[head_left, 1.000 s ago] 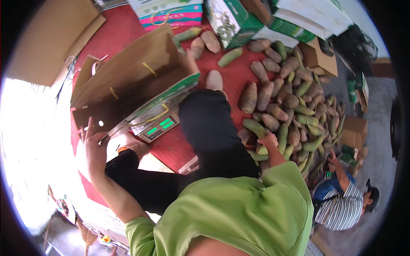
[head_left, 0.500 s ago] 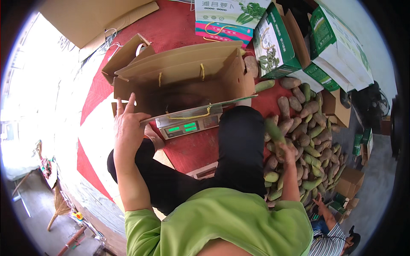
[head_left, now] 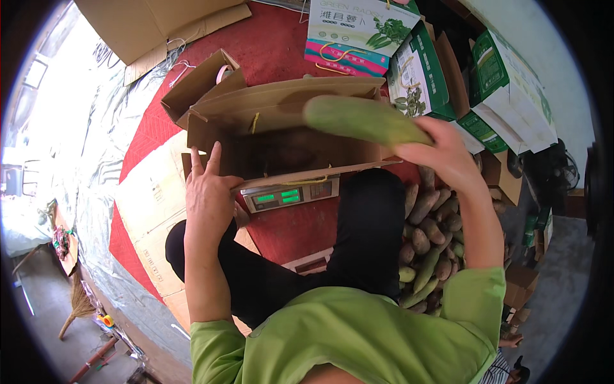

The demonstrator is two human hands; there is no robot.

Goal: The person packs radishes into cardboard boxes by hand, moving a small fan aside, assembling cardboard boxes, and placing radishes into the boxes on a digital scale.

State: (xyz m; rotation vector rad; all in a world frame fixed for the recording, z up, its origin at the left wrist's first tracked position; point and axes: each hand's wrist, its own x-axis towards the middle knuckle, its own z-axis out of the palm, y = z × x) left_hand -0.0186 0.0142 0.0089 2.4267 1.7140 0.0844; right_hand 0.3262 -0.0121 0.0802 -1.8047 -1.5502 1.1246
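A long green radish (head_left: 358, 120) is gripped at its right end by my right hand (head_left: 436, 144), which is closed round it. The radish is slightly blurred and hangs over the right part of an open cardboard box (head_left: 288, 96) with yellow cord handles. My left hand (head_left: 210, 185) holds the box's near left corner, thumb and fingers spread across the edges. Under the box's near side stands a digital scale (head_left: 291, 196) with lit green displays. The box's inside is dark, and I cannot make out what lies there.
A heap of radishes (head_left: 430, 240) lies to the right of my knee. Green-and-white cartons (head_left: 511, 96) stand at the back right, and a printed gift box (head_left: 348, 25) lies behind. Flattened cardboard (head_left: 147, 211) covers the floor on the left. A co-worker (head_left: 502, 371) is partly visible at lower right.
My right hand has lifted the radish from the heap, up and leftward over the box. My left hand has stayed on the box corner. The whole view has shifted slightly.
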